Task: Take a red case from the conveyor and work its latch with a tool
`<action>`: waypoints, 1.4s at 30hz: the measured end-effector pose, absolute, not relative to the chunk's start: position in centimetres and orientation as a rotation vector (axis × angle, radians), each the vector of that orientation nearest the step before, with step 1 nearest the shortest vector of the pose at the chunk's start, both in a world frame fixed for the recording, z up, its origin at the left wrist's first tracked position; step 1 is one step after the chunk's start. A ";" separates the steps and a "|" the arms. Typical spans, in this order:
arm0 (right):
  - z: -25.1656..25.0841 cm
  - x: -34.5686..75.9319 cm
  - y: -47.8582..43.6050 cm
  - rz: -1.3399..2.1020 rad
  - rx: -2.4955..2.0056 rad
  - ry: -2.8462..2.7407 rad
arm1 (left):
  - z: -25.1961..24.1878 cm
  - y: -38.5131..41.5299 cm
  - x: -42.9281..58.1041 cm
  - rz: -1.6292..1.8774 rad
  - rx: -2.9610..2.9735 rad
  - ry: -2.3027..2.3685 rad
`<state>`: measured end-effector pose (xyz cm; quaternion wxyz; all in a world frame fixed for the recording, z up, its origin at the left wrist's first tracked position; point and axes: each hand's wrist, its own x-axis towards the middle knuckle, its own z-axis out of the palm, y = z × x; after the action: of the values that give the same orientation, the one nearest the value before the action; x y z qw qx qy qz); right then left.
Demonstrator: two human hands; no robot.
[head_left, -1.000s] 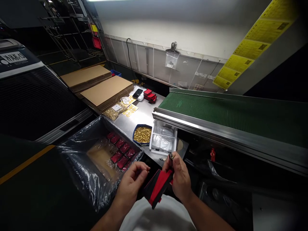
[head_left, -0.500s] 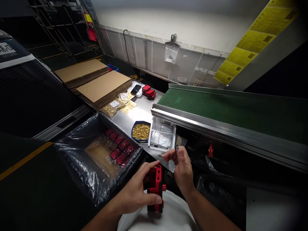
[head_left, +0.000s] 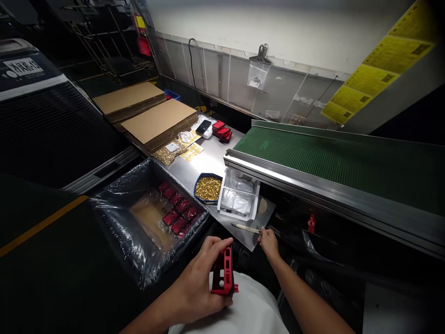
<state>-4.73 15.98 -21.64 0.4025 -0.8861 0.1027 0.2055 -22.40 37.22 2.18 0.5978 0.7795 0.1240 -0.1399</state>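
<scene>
My left hand (head_left: 200, 276) is closed around a red and black plastic housing (head_left: 227, 271) with rectangular slots along its edge, holding it upright over my lap. At the table corner, my right hand (head_left: 269, 244) has its fingers curled together beside the near end of a slim, pale-handled tool (head_left: 247, 228) with a pointed tip. Whether those fingers grip the tool or something small cannot be made out. Behind them stand a white tray (head_left: 256, 206) of clear plastic bags and a blue bin (head_left: 198, 197) of small brass-coloured parts (head_left: 208, 188).
A plastic-lined crate (head_left: 120, 260) with wrapped red pieces (head_left: 179, 211) stands at left. A green conveyor (head_left: 306, 155) runs along the right. Farther back are cardboard sheets (head_left: 160, 119), a bag of brass parts (head_left: 168, 153), a phone (head_left: 204, 127) and stacked red housings (head_left: 221, 132).
My right hand has moved away from the housing, right and down to the table corner, uncovering the pale-handled tool. My left hand has turned the housing slightly. The view has shifted a little.
</scene>
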 end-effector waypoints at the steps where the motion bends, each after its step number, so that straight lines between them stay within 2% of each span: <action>1: -22.4 -4.2 15.9 0.565 -2.291 0.255 | 2.1 37.2 -22.6 -0.325 1.802 0.300; 7: -24.8 0.0 16.4 0.661 -2.532 0.243 | 1.1 36.8 -23.7 -0.271 1.598 0.351; 17: -26.4 2.1 18.7 0.616 -2.520 0.201 | -1.7 35.8 -23.9 -0.016 0.975 0.923; 23: -22.5 1.6 18.2 0.285 -2.395 0.274 | -2.0 37.0 -23.0 0.197 0.807 1.067; 26: -19.6 1.3 20.1 0.166 -2.283 0.083 | -2.1 37.6 -22.8 0.250 0.723 1.115; 29: -18.4 1.1 24.0 0.294 -2.155 -0.225 | -2.1 37.9 -22.9 0.254 0.651 1.166; 32: -19.4 1.4 28.4 0.495 -2.122 -0.454 | -2.2 38.1 -23.7 0.338 0.564 1.187; 42: -25.0 3.9 33.3 0.687 -2.513 -0.544 | -3.1 39.6 -28.9 0.467 0.410 1.292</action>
<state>3.92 33.28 -25.02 0.2378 -0.9171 -0.1986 0.2509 -28.92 39.57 -3.14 0.7539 0.1879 0.5920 0.2142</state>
